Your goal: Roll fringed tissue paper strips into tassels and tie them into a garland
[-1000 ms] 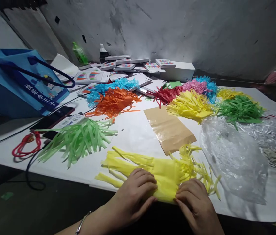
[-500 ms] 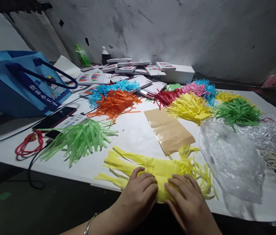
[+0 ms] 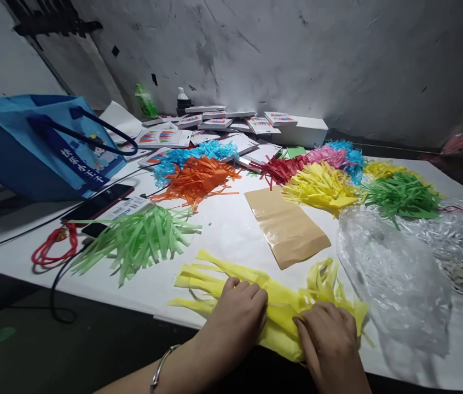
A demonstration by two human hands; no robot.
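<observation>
Yellow fringed tissue paper [image 3: 283, 306] lies along the table's front edge, its cut strips fanning out at both ends and its lower middle hanging past the edge. My left hand [image 3: 239, 314] is closed on the middle of the paper, fingers curled and a silver bangle on the wrist. Gripping it nearer the right fringe is my right hand [image 3: 328, 334], thumb and fingers bent around the paper. The sheet is bunched between both hands. Beyond it lies a brown paper packet [image 3: 287, 227], and to the left a light green tissue tassel [image 3: 143, 241].
Orange [image 3: 201, 180], yellow [image 3: 322, 186] and dark green [image 3: 401, 194] tassels lie farther back, before stacked printed boxes [image 3: 215, 123]. A blue gift bag [image 3: 30, 148], phone [image 3: 98, 202] and red cord [image 3: 55, 249] are left. Clear plastic [image 3: 395, 279] covers the right.
My fingers have curled from lying on the yellow paper to gripping it. The right hand has moved right and slightly down, and the paper's middle is now bunched. The view has shifted slightly.
</observation>
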